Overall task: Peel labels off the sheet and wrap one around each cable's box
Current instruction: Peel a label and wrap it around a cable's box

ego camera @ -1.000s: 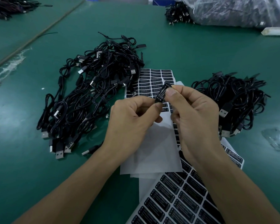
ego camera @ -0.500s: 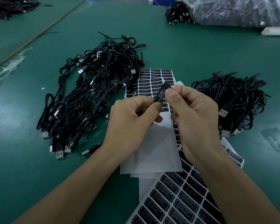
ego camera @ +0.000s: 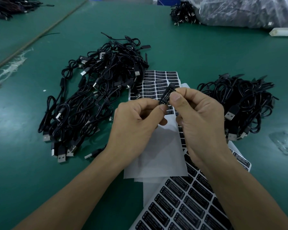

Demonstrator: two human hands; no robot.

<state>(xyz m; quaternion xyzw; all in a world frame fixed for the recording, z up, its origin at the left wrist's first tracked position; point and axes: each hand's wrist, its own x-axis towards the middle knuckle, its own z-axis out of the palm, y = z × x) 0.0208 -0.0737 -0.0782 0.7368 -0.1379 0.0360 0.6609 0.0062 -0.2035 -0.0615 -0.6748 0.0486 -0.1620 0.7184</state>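
I log almost no change over the last second. Left hand (ego camera: 136, 120) and right hand (ego camera: 199, 117) still pinch cable box (ego camera: 166, 95), held tilted just above label sheet (ego camera: 156, 80), label text facing up. My read: wrap nearly seated, smoothing continues. Cable piles (ego camera: 93, 100) flank sheet.

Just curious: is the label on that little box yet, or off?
On: the box shows the label, white LED CONTROLLER print; fully wrapped, cannot tell.
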